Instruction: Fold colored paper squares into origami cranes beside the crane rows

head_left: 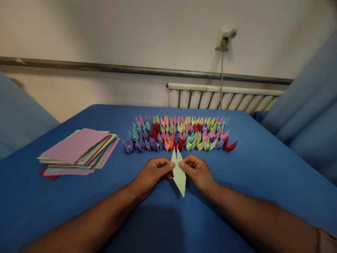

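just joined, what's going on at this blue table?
A person's left hand and right hand hold a folded pale green paper, its two narrow points facing away from the person. Beyond it, rows of multicoloured paper cranes stand on the blue table. A stack of coloured sheets lies to the left.

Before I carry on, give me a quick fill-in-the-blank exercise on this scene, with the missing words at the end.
1. The left hand and right hand both hold one folded paper, whose split end has ____ narrow points.
2. The paper stack lies to the ____ of the cranes.
3. The colour of the table is ____.

Missing words: two; left; blue.
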`<action>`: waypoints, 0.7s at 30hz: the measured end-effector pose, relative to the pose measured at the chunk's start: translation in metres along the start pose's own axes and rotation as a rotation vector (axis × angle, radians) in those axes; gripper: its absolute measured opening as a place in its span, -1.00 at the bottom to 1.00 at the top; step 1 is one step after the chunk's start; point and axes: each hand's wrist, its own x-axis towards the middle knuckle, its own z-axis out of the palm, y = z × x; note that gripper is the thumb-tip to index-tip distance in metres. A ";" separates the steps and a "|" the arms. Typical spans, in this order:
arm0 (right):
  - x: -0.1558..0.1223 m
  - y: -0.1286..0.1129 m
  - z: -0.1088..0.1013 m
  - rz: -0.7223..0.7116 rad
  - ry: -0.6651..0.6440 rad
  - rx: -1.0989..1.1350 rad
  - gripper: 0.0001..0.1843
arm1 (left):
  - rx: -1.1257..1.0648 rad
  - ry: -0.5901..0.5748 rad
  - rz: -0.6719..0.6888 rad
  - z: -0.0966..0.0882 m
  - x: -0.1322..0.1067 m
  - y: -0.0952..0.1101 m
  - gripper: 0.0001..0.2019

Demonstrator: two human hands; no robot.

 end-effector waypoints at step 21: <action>-0.003 0.000 0.000 -0.067 0.024 -0.097 -0.62 | -0.009 0.059 0.058 0.002 0.003 -0.002 -0.78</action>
